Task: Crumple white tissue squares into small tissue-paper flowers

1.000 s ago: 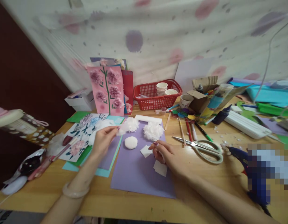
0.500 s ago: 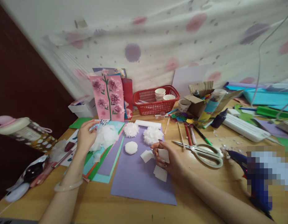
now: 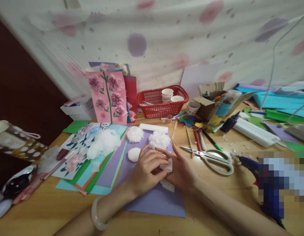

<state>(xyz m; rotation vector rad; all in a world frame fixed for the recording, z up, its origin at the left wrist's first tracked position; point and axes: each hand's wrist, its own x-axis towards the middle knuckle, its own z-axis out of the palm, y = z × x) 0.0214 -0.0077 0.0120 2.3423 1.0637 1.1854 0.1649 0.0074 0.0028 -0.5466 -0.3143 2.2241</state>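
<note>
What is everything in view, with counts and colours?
table: 1, tan, underneath
purple sheet: 1, purple, table centre
puffs: 2, white, on purple sheet
smooth disc: 1, white, nearer than left puff
roll: 1, white, behind puffs
small papers: count hidden, white, purple sheet's right
left papers: several, mixed colours, table's left
fluff: one heap, white, on left papers
flower card: 1, pink, back left
spotted backdrop: 1, white, rear
basket: 1, red, back centre
cups: several, white, in basket
cardboard box: 1, brown, right of basket
scissors: 1, pale-handled, right of centre
glue gun: 1, blue, far right
left hand: 1, bare, over purple sheet
right hand: 1, bare, beside left hand
</note>
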